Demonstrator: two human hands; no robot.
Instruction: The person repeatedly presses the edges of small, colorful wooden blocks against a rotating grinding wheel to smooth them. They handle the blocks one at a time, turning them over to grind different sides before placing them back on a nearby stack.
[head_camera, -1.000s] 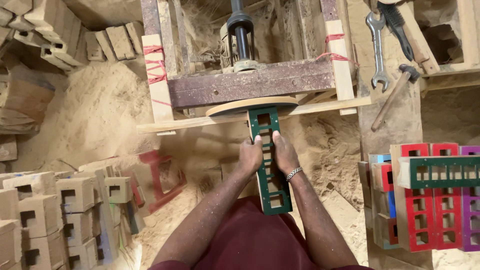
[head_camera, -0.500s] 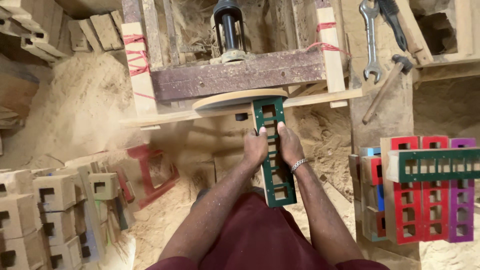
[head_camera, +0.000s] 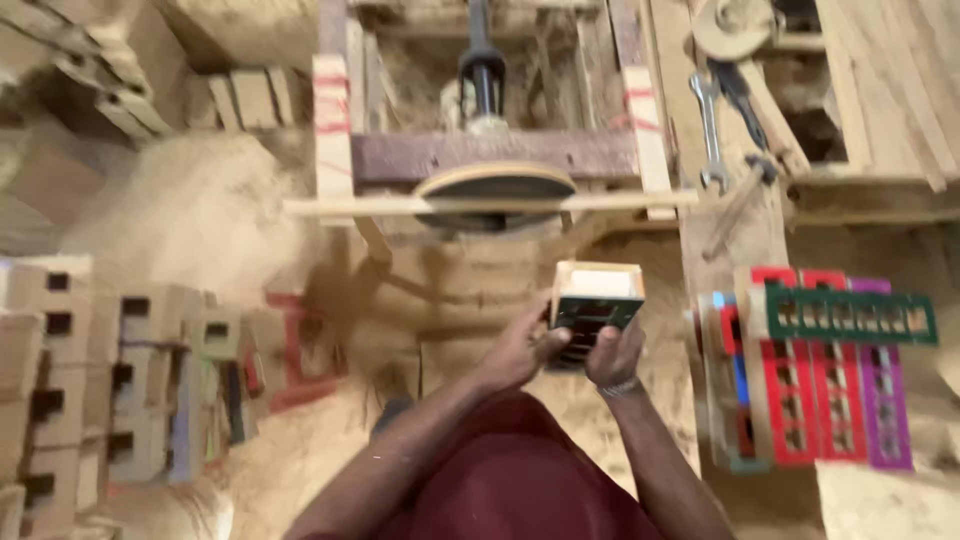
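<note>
Green slotted wooden piece held end-on toward the camera, pale bare end up, in front of the round sanding disc and clear of it. Left hand wrapped around its left side, fingers curled closed on the edge, forearm running up from lower left. Right hand cupping the lower right corner, fingers closed against it, bracelet at the wrist. Sawdust-covered floor beneath. Stack of red, purple and green slotted pieces at right; unpainted blocks at left; 2 spanners on the plank.
</note>
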